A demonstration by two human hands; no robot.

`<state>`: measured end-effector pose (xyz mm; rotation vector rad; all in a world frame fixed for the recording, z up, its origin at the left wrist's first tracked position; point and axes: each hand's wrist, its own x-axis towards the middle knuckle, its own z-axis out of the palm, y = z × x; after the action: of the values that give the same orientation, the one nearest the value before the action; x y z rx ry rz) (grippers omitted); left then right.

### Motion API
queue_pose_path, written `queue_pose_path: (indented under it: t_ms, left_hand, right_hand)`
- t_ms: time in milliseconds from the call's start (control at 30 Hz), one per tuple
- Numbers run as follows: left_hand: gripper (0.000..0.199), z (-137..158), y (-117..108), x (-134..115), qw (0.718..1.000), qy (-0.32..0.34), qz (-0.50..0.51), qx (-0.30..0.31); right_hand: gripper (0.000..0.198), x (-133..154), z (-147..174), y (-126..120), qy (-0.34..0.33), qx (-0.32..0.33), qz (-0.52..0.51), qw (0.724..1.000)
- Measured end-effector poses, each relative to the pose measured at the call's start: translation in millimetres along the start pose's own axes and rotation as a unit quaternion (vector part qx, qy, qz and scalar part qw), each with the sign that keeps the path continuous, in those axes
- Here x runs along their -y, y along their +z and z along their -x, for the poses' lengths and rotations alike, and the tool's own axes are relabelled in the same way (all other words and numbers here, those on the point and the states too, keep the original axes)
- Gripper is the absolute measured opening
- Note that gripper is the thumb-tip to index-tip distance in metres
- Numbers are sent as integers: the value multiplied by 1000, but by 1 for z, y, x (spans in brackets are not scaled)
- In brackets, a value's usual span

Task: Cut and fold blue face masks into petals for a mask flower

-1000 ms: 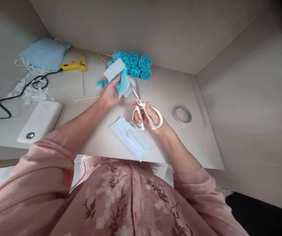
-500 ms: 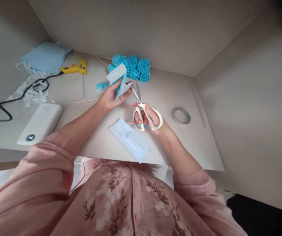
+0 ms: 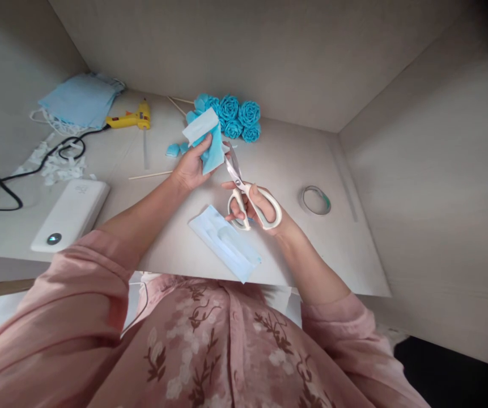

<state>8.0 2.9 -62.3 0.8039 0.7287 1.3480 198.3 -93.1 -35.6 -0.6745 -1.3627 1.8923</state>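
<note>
My left hand point(image 3: 191, 165) is closed on a folded blue and white face mask piece point(image 3: 213, 148), thumb on top, held above the table. My right hand point(image 3: 264, 211) grips white-handled scissors point(image 3: 238, 182), fingers through the loops. The blades point up and away, their tips at the right edge of the held mask piece. Below my hands a light blue face mask point(image 3: 225, 243) lies flat near the table's front edge. Just beyond my left hand are blue fabric roses point(image 3: 239, 118), partly covered by the mask piece.
On the left are a stack of masks point(image 3: 77, 101), a yellow glue gun point(image 3: 131, 118) with a black cord, white scraps point(image 3: 63, 161) and a white power bank point(image 3: 71, 215). Blue petals point(image 3: 173, 150) and a thin stick point(image 3: 150, 175) lie centre-left. A tape roll point(image 3: 315, 200) is at right. Panels enclose the table.
The mask piece has turned so more of its blue face shows. The scissors have shifted slightly left, and their blades look closer together at the piece's edge.
</note>
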Motion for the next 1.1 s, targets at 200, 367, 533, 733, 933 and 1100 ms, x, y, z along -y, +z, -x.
queue_pose_path:
  t_ms: [200,367,533,733,933,1100]
  left_hand:
    - [31,-1,-1,3,1000,2,-3,8]
    - [19,3,3,2,999,-19,36,-25]
    - [19,3,6,0,996,-36,69,-50]
    - [14,2,5,1,993,-34,110,-37]
    - [23,0,4,1,994,-31,102,-32]
    - [29,-1,2,2,992,-18,119,-27]
  right_hand:
    - [65,2,-1,1,1,-8,1,1000]
    - [66,1,-1,0,5,-5,-8,1000]
    - [63,-1,-2,-2,1,7,-16,1000]
    - [66,0,-2,-1,2,-5,-13,1000]
    - [67,1,-2,-1,15,-12,-2,1000]
    - [66,1,-2,-2,11,-9,-12,1000]
